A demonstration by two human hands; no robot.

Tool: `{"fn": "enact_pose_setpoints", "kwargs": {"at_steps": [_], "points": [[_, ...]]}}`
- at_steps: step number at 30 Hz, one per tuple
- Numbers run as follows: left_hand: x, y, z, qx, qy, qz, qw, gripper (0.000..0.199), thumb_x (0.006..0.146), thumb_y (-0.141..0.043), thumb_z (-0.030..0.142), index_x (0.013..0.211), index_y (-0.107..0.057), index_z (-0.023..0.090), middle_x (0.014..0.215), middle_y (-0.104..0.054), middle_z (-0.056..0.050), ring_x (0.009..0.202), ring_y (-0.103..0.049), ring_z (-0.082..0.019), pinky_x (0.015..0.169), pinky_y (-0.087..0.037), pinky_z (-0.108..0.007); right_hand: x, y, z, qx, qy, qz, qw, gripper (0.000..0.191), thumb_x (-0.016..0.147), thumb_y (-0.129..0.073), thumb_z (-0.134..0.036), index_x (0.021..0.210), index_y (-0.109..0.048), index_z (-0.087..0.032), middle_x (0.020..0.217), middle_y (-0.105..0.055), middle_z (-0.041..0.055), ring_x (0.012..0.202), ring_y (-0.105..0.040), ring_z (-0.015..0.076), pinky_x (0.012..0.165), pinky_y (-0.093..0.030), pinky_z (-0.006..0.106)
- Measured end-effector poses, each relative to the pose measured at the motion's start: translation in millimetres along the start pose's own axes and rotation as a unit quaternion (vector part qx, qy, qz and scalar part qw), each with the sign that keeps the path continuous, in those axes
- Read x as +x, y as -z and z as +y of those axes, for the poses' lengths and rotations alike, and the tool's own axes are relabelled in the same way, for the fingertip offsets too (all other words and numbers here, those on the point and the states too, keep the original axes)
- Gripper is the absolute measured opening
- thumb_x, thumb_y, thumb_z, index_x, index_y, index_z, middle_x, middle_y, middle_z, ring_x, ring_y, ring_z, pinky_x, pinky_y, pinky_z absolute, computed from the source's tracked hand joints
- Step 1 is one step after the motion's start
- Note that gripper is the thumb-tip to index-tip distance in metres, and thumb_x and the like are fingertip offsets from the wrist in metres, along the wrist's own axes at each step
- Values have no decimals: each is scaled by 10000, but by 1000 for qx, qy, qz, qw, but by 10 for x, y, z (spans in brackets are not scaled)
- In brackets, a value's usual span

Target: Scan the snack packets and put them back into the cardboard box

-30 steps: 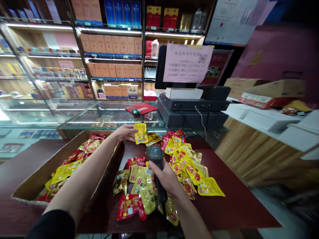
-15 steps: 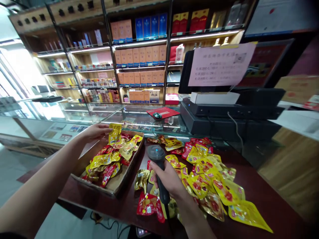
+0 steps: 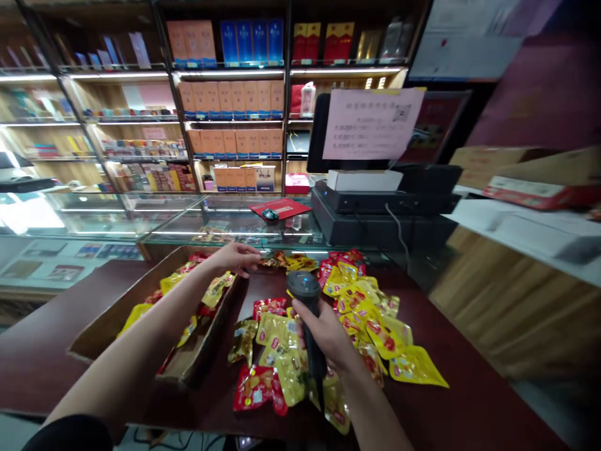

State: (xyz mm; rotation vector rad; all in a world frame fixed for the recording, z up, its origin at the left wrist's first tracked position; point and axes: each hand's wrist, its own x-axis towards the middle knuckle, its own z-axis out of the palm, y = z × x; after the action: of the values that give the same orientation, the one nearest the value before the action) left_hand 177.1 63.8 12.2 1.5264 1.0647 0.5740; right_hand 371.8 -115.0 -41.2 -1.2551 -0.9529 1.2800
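My right hand (image 3: 328,332) is wrapped round the handle of a black barcode scanner (image 3: 307,319), its head up, over the snack packets. My left hand (image 3: 237,258) reaches past the box's far right corner, fingers loosely stretched and holding nothing I can see. Just beyond its fingertips lie some brown and gold packets (image 3: 277,258). The cardboard box (image 3: 188,366) holds red, yellow and gold packets, partly hidden under my left forearm. Beneath the scanner are gold packets (image 3: 286,363) and a red packet (image 3: 258,388). A pile of yellow packets (image 3: 370,313) spreads to the right.
Behind the dark red table (image 3: 446,413) runs a glass counter (image 3: 225,219) with a red mat (image 3: 282,208) and a mouse (image 3: 270,214). A till (image 3: 370,213) and a screen with a pink notice (image 3: 370,122) stand at the back right. Stocked shelves line the wall.
My left hand has moved right, from above the box to beyond its edge, and the yellow packet it held is gone from it. My right hand keeps the scanner. The view has shifted right.
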Motion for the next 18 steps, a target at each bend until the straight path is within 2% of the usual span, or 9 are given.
{"fn": "enact_pose_setpoints", "kwargs": {"at_steps": [3, 5, 7, 8, 10, 13, 15, 18], "points": [[389, -505, -112, 30, -14, -54, 998, 432, 593, -803, 395, 935, -703, 150, 783, -705, -61, 660, -649, -158, 540, -516, -230, -39, 211, -5, 15, -10, 48, 999, 366, 746, -654, -511, 831, -499, -191, 449, -498, -73, 356, -431, 80, 368, -382, 205], [626, -776, -231, 98, -52, -74, 991, 347, 631, -768, 327, 928, -718, 156, 747, -704, -48, 628, -638, -157, 560, -516, -247, -73, 333, -8, 14, -20, 80, 997, 364, 739, -660, -505, 843, -504, -192, 453, -499, -74, 361, -434, 82, 369, -385, 205], [803, -975, -370, 190, -116, -105, 969, 292, 653, -714, 206, 943, -731, 172, 781, -720, -51, 700, -658, -187, 655, -526, -278, -107, 436, -5, 9, -28, 109, 994, 362, 740, -656, -503, 847, -509, -191, 458, -502, -75, 361, -442, 82, 372, -384, 203], [859, -1047, -444, 235, -152, -125, 952, 330, 654, -680, 147, 977, -731, 190, 845, -731, -56, 778, -670, -208, 725, -522, -295, -122, 480, 0, 7, -31, 121, 992, 360, 742, -653, -502, 851, -514, -189, 459, -504, -75, 359, -446, 83, 375, -382, 203], [902, -1143, -588, 315, -217, -169, 908, 502, 636, -619, 58, 1095, -702, 244, 1053, -715, -62, 971, -651, -247, 857, -485, -320, -145, 553, 19, 4, -39, 134, 990, 356, 746, -650, -503, 857, -527, -188, 463, -512, -73, 359, -455, 85, 381, -381, 205], [837, -1210, -753, 407, -269, -208, 848, 729, 588, -593, 12, 1259, -602, 297, 1301, -594, -80, 1148, -570, -294, 942, -434, -346, -159, 618, 59, 8, -40, 130, 991, 361, 748, -650, -515, 855, -538, -189, 464, -517, -70, 361, -454, 88, 387, -373, 208], [767, -1229, -799, 446, -277, -211, 825, 764, 576, -588, 7, 1285, -578, 291, 1329, -566, -99, 1163, -556, -303, 945, -425, -344, -155, 628, 88, 12, -42, 124, 991, 373, 754, -641, -532, 854, -538, -189, 474, -521, -67, 362, -455, 88, 386, -363, 208], [703, -1223, -771, 471, -272, -187, 818, 625, 623, -573, 36, 1202, -637, 262, 1196, -636, -115, 1071, -600, -294, 908, -433, -339, -135, 602, 131, 16, -48, 130, 990, 378, 755, -648, -533, 859, -528, -189, 479, -516, -71, 364, -452, 85, 386, -353, 204]]}}
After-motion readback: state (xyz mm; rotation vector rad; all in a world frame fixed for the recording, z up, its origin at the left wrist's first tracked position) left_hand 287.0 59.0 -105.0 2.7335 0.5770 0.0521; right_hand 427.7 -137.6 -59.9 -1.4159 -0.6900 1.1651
